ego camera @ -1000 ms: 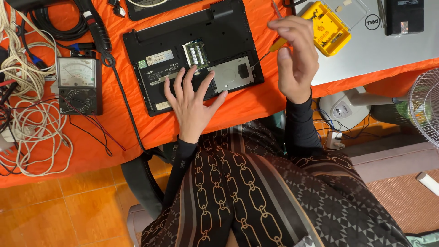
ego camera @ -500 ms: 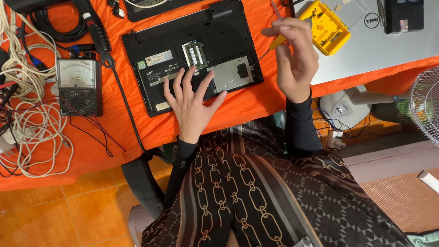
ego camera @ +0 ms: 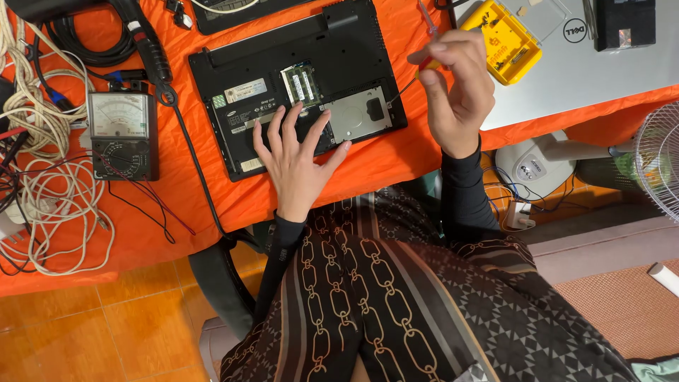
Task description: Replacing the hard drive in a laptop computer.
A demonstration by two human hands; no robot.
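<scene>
left fingers (ego camera: 283, 134) splayed on laptop (ego camera: 283, 78), right fingers (ego camera: 431, 53) pinching screwdriver (ego camera: 417, 71)

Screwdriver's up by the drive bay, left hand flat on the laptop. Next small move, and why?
Probably lower the screwdriver tip onto the silver drive plate. The right hand holds it tilted, tip at the plate's right edge but seemingly lifted, while the left hand already steadies the upturned black laptop.

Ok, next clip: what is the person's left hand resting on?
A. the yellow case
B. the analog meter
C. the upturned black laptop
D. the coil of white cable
C: the left hand lies flat, fingers spread, on the underside of the black laptop, while the right hand holds a screwdriver above the laptop's right edge.
</scene>
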